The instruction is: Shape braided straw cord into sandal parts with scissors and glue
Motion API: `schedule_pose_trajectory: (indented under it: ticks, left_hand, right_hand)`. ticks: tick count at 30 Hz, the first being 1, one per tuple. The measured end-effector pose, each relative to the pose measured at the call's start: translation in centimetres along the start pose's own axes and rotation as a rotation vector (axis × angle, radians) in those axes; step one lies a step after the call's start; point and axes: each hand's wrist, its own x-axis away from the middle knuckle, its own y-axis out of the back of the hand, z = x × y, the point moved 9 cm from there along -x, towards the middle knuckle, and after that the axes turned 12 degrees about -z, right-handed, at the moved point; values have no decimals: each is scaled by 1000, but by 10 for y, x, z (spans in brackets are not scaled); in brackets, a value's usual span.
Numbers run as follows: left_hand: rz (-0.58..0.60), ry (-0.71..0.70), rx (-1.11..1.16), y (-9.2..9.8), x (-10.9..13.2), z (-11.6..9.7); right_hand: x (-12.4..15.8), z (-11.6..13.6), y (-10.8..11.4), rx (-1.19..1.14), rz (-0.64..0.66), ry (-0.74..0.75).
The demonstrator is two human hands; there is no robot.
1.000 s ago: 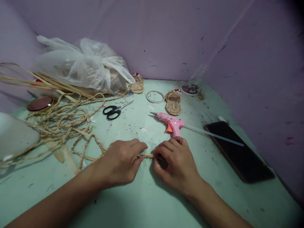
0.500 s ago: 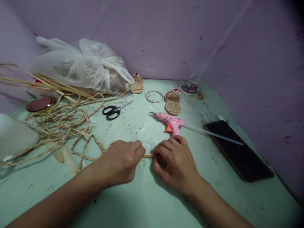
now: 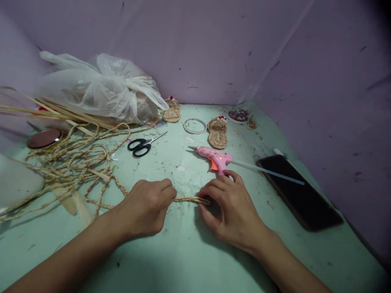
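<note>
White ring point(image 3: 194, 132), flat on counter point(image 3: 183, 260). Just right of ring: beaded woven slipper shape point(image 3: 217, 136). Left of ring, slightly behind: second woven piece point(image 3: 172, 116). Left of ring, slightly nearer: black-handled scissors point(image 3: 146, 145). Farther left: knotted plastic bag point(image 3: 100, 89). Right of ring, near side: dark phone point(image 3: 302, 199).
</note>
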Motion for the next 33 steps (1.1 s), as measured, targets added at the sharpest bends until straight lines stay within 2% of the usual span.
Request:
schedule_pose_trajectory:
  ticks: [9, 19, 27, 33]
  left_hand:
    - [2, -18, -13, 0, -2, -2]
    - [-7, 32, 30, 0, -2, 2]
    - [9, 28, 6, -2, 0, 3]
    - [-12, 41, 5, 1, -1, 4]
  right_hand:
    - [-1, 1, -7, 62, 9, 68]
    - [0, -2, 9, 85, 16, 42]
    - [1, 0, 0, 104, 44, 138]
    - [0, 5, 8, 83, 39, 172]
